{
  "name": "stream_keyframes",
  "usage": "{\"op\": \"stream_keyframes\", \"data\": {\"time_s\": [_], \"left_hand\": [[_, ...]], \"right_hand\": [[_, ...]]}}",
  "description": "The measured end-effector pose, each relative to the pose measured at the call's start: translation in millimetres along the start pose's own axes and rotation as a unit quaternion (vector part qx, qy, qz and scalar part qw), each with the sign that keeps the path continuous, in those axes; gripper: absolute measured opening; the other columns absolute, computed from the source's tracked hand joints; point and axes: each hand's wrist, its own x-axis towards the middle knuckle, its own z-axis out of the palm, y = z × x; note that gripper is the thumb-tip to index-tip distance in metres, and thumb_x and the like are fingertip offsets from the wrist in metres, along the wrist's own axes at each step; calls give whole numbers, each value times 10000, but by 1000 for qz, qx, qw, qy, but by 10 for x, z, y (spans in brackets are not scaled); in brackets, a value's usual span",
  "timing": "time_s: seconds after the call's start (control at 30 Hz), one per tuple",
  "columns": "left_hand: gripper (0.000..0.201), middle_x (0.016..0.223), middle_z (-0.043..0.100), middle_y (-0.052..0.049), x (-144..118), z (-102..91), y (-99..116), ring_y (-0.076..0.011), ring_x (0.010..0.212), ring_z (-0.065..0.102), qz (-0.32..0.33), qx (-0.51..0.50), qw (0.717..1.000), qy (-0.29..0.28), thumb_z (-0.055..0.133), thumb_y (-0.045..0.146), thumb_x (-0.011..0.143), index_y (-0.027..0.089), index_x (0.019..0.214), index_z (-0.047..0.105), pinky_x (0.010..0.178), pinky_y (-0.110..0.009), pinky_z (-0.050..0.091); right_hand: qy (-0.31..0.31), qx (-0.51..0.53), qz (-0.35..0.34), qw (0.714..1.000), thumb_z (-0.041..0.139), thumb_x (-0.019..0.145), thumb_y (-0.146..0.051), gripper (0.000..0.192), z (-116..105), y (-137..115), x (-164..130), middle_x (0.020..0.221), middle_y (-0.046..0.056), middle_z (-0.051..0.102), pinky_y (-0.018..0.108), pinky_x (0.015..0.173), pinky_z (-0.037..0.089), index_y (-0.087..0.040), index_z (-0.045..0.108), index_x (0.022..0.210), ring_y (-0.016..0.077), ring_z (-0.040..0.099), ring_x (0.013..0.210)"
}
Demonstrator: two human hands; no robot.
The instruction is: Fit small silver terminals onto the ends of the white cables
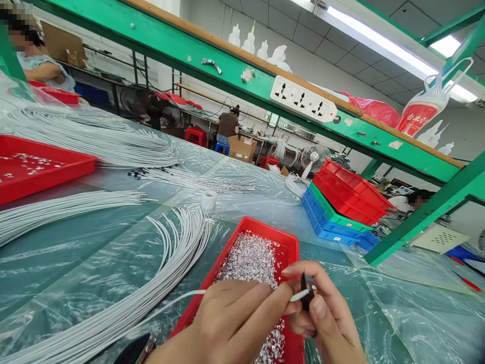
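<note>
My left hand (235,318) is closed around a white cable (301,296), pinching it close to its end. The cable's tail runs back to the left, past the hand. My right hand (329,316) grips a small dark-jawed pair of cutters (306,293); its handles are mostly hidden in the palm. Those jaws are at the cable's tip, and whether they touch it I cannot tell. Both hands are over a red tray (293,242) that holds many small shiny metal pieces (252,258). Left of the tray lies a curved bundle of white cables (162,283).
More cable bundles (94,139) and another red tray (49,167) lie on the plastic-covered table (125,232). A white roll (208,199) stands behind the near tray. Stacked bins (337,202) are at right, below a green shelf beam (227,81) with a power strip (303,99). Other people sit farther off.
</note>
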Motion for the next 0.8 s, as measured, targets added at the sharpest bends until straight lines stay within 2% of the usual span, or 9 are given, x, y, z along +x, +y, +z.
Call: {"op": "stream_keyframes", "data": {"time_s": [0.17, 0.27, 0.33, 0.43, 0.5, 0.6, 0.67, 0.73, 0.8], "left_hand": [[189, 658, 678, -13, 18, -75, 73, -128, 525, 634, -26, -22, 999, -3, 315, 196, 1043, 169, 1154, 465, 497, -250, 474], [195, 627, 667, 7, 43, -129, 105, -113, 498, 628, -35, -13, 998, 50, 326, 191, 1044, 169, 1049, 520, 499, -231, 486], [218, 603, 653, 27, 59, -153, 109, -95, 479, 617, -52, -19, 996, 65, 334, 195, 1045, 175, 995, 545, 492, -205, 488], [229, 603, 649, 36, 79, -164, 91, -79, 452, 597, -70, -56, 989, 120, 359, 249, 1042, 189, 957, 563, 455, -174, 478], [180, 676, 687, 24, 93, -160, 72, -84, 503, 629, -91, -85, 983, 135, 406, 239, 1026, 196, 977, 574, 487, -163, 503], [130, 776, 721, 32, 122, -155, 43, -80, 590, 666, -147, -131, 978, 71, 471, 176, 991, 220, 993, 593, 545, -146, 514], [128, 741, 706, 48, 140, -159, 28, -76, 572, 652, -165, -159, 972, 47, 492, 172, 977, 227, 957, 606, 522, -145, 486], [133, 711, 688, 55, 153, -170, 22, -77, 573, 644, -175, -179, 968, 27, 503, 163, 967, 227, 946, 617, 526, -147, 474], [147, 742, 694, 53, 162, -186, 24, -76, 624, 659, -177, -198, 964, 7, 508, 136, 956, 223, 961, 626, 577, -140, 485]], "right_hand": [[10, 30, -7, 999, 675, 917, -579, 312, 119, 49, 15, 666, -39, 404, 232, 501, 176, -314, 679, 1081, 115, 203, 534], [20, 40, -24, 999, 670, 926, -572, 289, 195, 85, 9, 645, -52, 359, 222, 499, 183, -307, 692, 1038, 109, 191, 526], [21, 45, -27, 998, 679, 924, -564, 282, 224, 140, 27, 634, -55, 348, 214, 500, 201, -302, 696, 1026, 105, 197, 520], [26, 44, 4, 999, 692, 919, -550, 268, 227, 248, 98, 619, -47, 372, 205, 498, 224, -293, 698, 996, 113, 247, 530], [39, 18, 9, 999, 698, 909, -557, 271, 200, 291, 146, 651, -36, 406, 206, 508, 240, -300, 690, 993, 125, 289, 561], [57, -71, -77, 993, 709, 870, -609, 330, 111, 249, 157, 672, -50, 389, 218, 516, 231, -341, 655, 1055, 131, 284, 570], [76, -156, -150, 973, 691, 897, -583, 319, 29, 160, 118, 636, -69, 341, 224, 495, 210, -362, 620, 1116, 130, 259, 539], [107, -247, -201, 942, 673, 948, -436, 236, -48, 61, 64, 615, -79, 329, 231, 474, 214, -363, 600, 1160, 129, 272, 506], [135, -331, -237, 903, 657, 931, -241, 277, -101, -17, 13, 611, -84, 352, 236, 464, 243, -350, 603, 1180, 124, 318, 482]]}}
